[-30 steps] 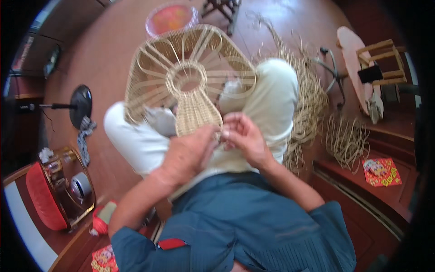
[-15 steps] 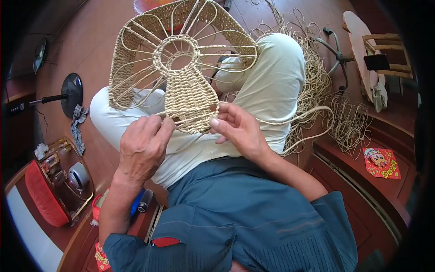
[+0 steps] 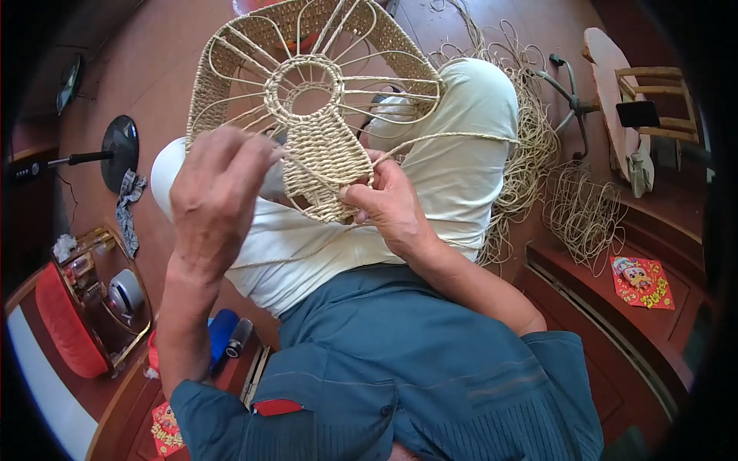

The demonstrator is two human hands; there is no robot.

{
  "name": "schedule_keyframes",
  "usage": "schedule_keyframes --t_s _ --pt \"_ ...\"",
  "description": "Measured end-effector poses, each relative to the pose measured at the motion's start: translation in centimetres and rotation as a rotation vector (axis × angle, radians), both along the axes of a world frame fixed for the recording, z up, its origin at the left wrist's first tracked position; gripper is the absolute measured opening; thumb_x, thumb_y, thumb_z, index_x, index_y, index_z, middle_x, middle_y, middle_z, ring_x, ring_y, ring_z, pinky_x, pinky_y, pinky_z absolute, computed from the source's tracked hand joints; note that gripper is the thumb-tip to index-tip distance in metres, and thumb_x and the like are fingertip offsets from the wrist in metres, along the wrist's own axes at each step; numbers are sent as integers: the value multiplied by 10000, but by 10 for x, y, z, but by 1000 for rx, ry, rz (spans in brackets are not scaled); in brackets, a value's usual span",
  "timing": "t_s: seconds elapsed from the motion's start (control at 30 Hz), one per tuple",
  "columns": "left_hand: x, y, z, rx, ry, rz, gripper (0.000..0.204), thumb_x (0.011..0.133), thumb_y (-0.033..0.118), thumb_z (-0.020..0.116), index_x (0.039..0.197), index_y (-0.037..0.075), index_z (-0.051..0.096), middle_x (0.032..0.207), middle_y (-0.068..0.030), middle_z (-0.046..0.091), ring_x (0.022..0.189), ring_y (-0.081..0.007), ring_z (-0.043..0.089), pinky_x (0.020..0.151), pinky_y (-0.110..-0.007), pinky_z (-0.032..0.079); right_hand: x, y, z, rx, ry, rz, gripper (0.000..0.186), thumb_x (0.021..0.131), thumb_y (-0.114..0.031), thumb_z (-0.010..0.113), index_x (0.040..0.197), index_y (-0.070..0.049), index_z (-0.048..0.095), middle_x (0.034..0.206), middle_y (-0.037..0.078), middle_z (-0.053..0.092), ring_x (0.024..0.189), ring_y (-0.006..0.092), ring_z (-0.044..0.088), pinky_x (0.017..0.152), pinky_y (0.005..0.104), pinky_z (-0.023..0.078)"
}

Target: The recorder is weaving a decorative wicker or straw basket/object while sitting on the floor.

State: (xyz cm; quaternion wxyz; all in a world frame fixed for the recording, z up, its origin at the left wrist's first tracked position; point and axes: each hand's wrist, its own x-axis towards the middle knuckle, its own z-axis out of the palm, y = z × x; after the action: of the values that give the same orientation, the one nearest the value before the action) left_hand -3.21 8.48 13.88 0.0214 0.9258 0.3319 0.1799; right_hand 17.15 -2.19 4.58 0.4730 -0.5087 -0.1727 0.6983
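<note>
A half-woven basket of pale straw cord, with a round woven ring, wire petal loops and a densely woven rim band, rests over my lap. My left hand is raised beside its filled-in wedge, fingers pinched on a straw cord that runs to the wedge's weave; the fingertips are somewhat blurred. My right hand grips the wedge's lower right edge, thumb on top and other fingers partly hidden behind it. From there another length of cord stretches right over my knee, and one lies across my left thigh.
A big tangle of straw cord lies on the floor to my right, with a smaller heap nearer. Further right stands a wooden chair. A black fan is at left, and a blue bottle lies by my left elbow.
My left hand has lifted up and left from the wedge's lower edge, drawing cord with it. The loose cord at right has swung up and now stretches over my right knee.
</note>
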Motion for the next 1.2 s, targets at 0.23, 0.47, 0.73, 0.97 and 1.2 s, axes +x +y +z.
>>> schedule_keyframes --t_s 0.23,0.47,0.73,0.97,1.2 --pt "49 -13 -7 -80 -141 -233 260 781 3 729 1031 72 718 1052 -80 672 985 -268 675 821 -401 576 -11 2 -6 24 -53 -107 532 888 -30 671 1371 61 468 1139 98 657 971 118 646 838 284 557" --pt "20 -33 -6 -337 -339 -156 177 879 37 783 1045 35 720 1088 -111 678 904 -202 655 822 -344 570 -20 0 -19 25 -87 -216 531 876 -66 687 1356 61 496 1138 99 668 988 133 646 865 282 553" --pt "-25 -79 -69 -1554 -979 741 408 1044 260 680 1324 -32 629 1180 -84 702 944 -131 663 800 -267 529 -18 6 -15 24 -143 -147 578 866 -22 662 1403 60 466 1152 98 667 971 135 650 857 289 556" --pt "24 -87 -89 -1644 -1348 461 548 971 85 711 1463 -19 492 1337 -101 664 1198 -173 638 1058 -338 499 -6 4 -2 -7 -94 -66 604 865 -24 684 1415 57 448 1209 111 643 1053 150 642 930 306 549" --pt "43 -80 -90 -1700 -1386 451 414 962 65 697 1356 -30 614 1272 -101 720 1139 -186 684 1037 -353 512 -3 -2 -5 60 6 -66 649 898 -13 668 1476 41 379 1278 107 608 1113 148 621 958 298 527"
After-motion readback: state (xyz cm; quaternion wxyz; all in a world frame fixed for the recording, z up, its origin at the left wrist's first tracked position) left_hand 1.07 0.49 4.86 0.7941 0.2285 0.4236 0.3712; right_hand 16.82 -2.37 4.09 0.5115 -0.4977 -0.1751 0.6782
